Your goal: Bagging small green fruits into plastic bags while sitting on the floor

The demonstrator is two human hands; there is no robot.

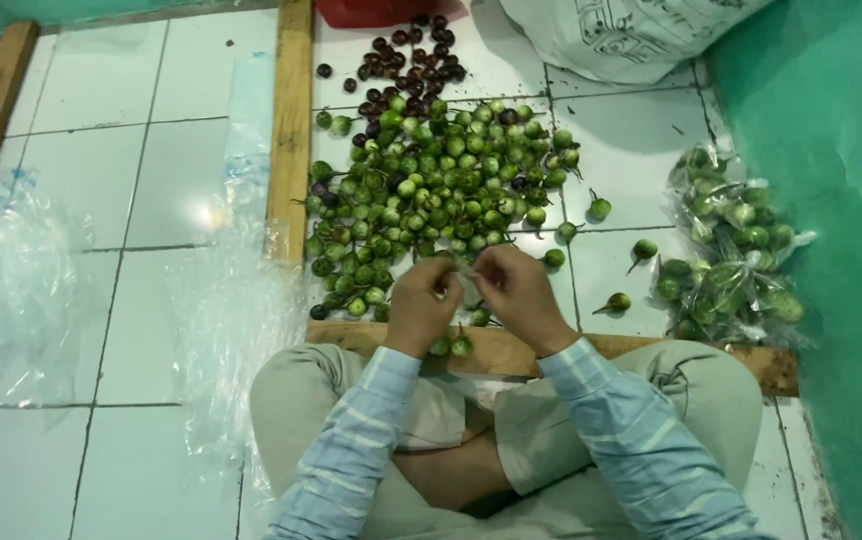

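I sit cross-legged on a white tiled floor. My left hand (423, 303) and my right hand (516, 290) meet in front of me, fingers closed on the top of a small clear plastic bag (463, 318) holding a few small green round eggplants (454, 346). The bag hangs between my hands, just above a wooden plank (511, 352). Beyond my hands lies a large pile of small green eggplants (441, 190), with dark purple ones (406, 65) at its far end.
Several filled clear bags of green eggplants (736, 250) lie at the right by a green wall (841, 150). Empty clear plastic bags (231, 290) lie at the left beside an upright wooden plank (289, 130). A white sack (631, 35) sits at the back.
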